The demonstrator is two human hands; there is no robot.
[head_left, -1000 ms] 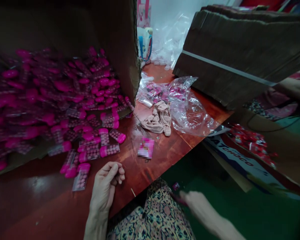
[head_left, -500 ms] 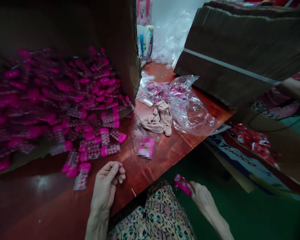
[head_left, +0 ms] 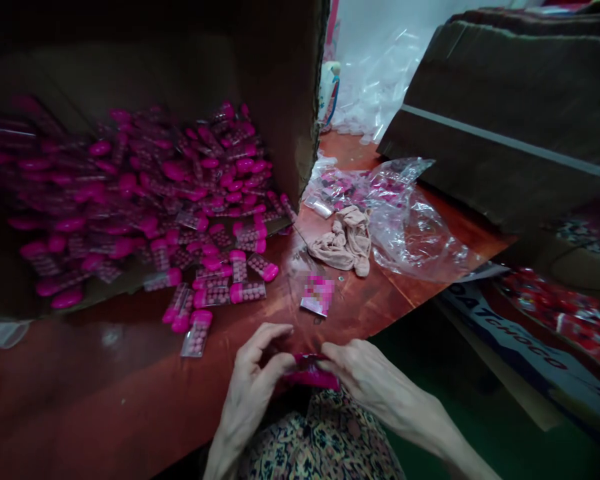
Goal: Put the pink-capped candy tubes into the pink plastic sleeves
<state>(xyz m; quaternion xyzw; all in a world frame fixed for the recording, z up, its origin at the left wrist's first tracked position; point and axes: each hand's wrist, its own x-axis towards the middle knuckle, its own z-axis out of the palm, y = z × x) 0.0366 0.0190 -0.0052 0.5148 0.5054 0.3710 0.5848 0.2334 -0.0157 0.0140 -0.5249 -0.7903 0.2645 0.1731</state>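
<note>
- A shiny magenta packet (head_left: 313, 379) is held between two bare hands, just above the lap at the near edge of the table.
- The left hand (head_left: 257, 367) has its thumb against the packet's left end, index finger arched apart from the thumb; whether its other fingers close beneath, I cannot tell.
- The right hand (head_left: 365, 373) pinches the packet's right part, fingertips bent down over it.
- Below the hands, patterned fabric (head_left: 325, 443) covers the person's lap.
- Just beyond the hands, a small pink packet (head_left: 318, 296) lies flat on the reddish-brown table (head_left: 95, 400), its print blurred.
- Farther back lies a crumpled beige cloth (head_left: 347, 241), with a clear plastic bag (head_left: 413, 233) spread to its right, pink pieces near it.
- To the left, a large open cardboard box (head_left: 285, 87) lies with a heap of pink-capped tubes (head_left: 250, 291) filled with round pink balls; some spill out onto the table.
- At far right leans a stack of flattened cardboard (head_left: 510, 100) with a pale strap.
- At right, below table height, a printed carton (head_left: 520, 340) holds red wrapped pieces (head_left: 555, 310), above a dark green floor (head_left: 430, 373).
</note>
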